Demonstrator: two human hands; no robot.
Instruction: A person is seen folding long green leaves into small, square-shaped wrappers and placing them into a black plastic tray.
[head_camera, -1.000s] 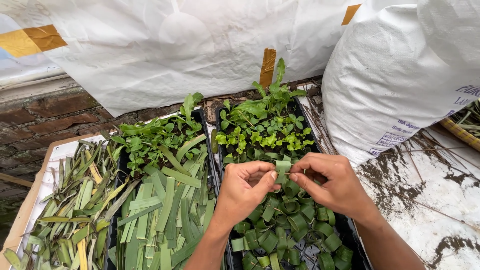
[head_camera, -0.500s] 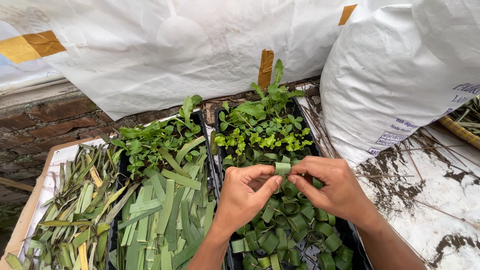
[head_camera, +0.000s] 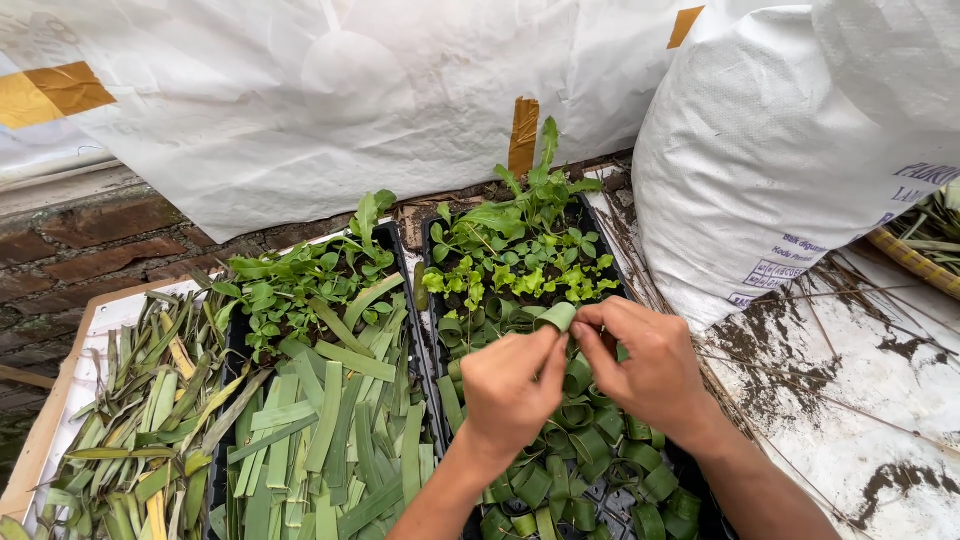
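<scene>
Green leaf strip (head_camera: 557, 316) pinched between left hand (head_camera: 510, 385) and right hand (head_camera: 650, 365): roll tightly, keeping edges aligned above the black tray (head_camera: 432, 300).

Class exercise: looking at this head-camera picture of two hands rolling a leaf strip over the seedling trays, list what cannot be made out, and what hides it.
- Head view: most of the leaf strip is covered by the fingertips of the left hand and right hand.
- Right tray: cells beneath both hands are hidden.
- Woven basket: cut off by the right edge.
- White sack: top cut off.
</scene>
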